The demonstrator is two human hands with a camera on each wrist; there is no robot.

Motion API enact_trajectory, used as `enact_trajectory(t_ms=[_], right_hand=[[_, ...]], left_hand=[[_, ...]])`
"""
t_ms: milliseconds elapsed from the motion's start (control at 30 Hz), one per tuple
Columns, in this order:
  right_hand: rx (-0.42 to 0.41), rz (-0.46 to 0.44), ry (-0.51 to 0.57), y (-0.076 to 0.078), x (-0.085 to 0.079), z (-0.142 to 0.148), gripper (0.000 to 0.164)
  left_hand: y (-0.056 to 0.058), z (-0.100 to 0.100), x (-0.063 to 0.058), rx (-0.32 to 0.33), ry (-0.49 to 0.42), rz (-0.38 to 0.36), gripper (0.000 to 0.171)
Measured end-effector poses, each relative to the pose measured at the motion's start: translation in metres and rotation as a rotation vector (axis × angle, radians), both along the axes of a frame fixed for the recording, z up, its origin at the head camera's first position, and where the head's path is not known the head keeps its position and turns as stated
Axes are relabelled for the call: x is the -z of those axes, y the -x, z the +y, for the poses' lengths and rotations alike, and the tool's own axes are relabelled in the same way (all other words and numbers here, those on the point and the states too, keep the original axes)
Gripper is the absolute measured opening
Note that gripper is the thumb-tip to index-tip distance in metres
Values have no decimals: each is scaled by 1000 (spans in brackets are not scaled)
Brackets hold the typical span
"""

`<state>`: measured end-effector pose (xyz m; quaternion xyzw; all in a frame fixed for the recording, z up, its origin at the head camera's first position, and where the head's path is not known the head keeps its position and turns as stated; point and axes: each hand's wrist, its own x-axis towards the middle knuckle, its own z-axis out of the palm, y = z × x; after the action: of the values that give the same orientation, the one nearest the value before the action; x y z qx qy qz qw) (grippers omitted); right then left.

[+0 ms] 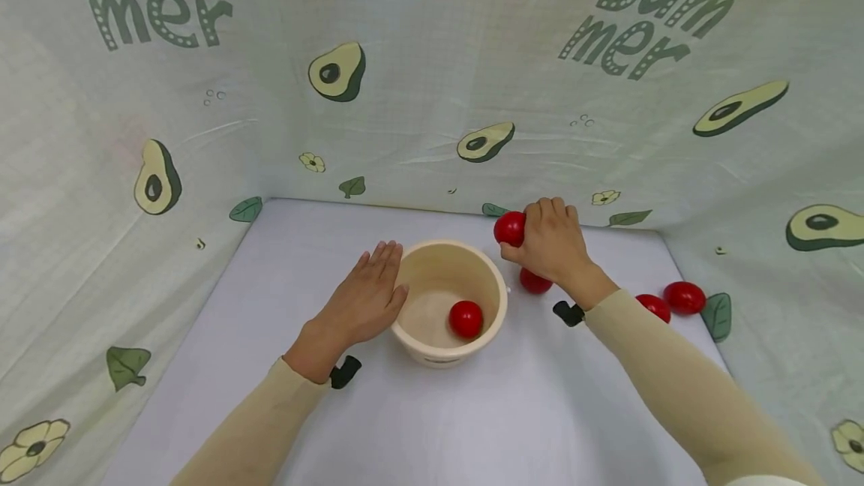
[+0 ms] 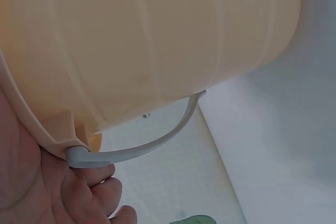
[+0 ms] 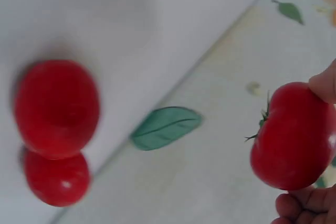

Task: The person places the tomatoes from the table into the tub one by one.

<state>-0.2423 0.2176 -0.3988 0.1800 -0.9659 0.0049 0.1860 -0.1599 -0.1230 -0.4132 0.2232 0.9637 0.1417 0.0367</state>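
Note:
A cream bucket [image 1: 500,313] with a grey handle [image 2: 142,149] stands on the table, and one red tomato [image 1: 466,319] lies inside it. My left hand [image 1: 364,295] rests against the bucket's left rim, its fingers straight. Right of the bucket, my right hand [image 1: 555,244] pinches another tomato [image 3: 294,137] between thumb and fingers, raised above the table. In the right wrist view its green stem end shows. Below that hand sits a further tomato [image 1: 535,280], partly covered by the hand.
Two more tomatoes, one nearer the sleeve [image 1: 653,307] and one near the table's right edge [image 1: 685,297], lie on the white table [image 1: 432,426]. A cloth [image 1: 418,96] printed with avocados and leaves hangs behind and on both sides.

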Motion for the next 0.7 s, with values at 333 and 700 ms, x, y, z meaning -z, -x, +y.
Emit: enact_trajectory(t_ms=[333,700], right_hand=[[-190,95,98,-43,-37,-52,66],[-275,-57,26,-68,-1,-97,66]], left_hand=[[0,-1,-1,1,26,21,70],[-1,1,-1,-18,45,24,69]])
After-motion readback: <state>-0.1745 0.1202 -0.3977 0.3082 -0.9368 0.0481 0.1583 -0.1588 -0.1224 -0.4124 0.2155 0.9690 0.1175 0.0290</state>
